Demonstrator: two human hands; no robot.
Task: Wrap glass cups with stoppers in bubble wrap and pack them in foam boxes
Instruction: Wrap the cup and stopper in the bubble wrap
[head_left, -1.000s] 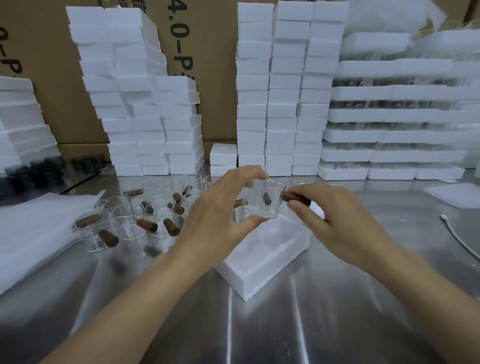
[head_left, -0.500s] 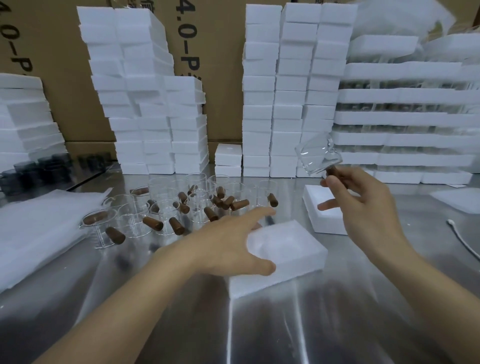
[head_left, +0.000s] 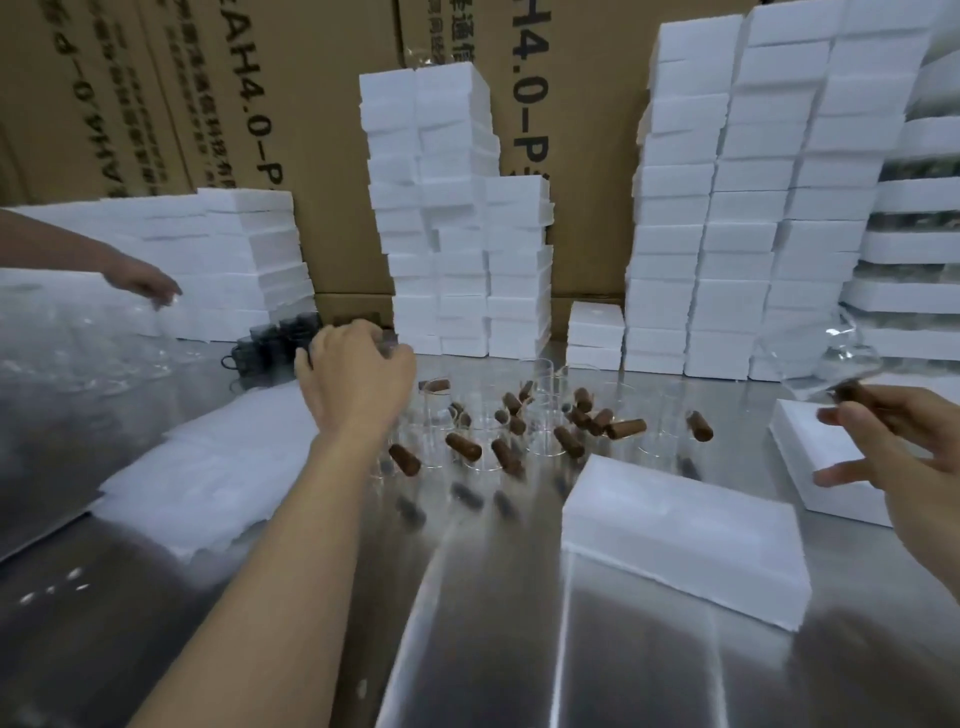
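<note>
Right hand (head_left: 904, 457) at right edge, raised above tabletop (head_left: 519, 649); thumb and forefinger pinch brown handle of glass cup (head_left: 826, 364), cup body tilted up-left beyond fingers, other fingers spread loose. Left hand (head_left: 358, 379) reaches forward over cluster of cups (head_left: 519, 426), fingers curled downward; whether they grip anything, cannot tell. Foam box (head_left: 680, 535) on tabletop between both hands.

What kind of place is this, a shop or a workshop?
Likely a packing area or warehouse: tall stacks of white foam boxes, big cardboard cartons behind, and many glass cups with brown handles on a steel table.
</note>
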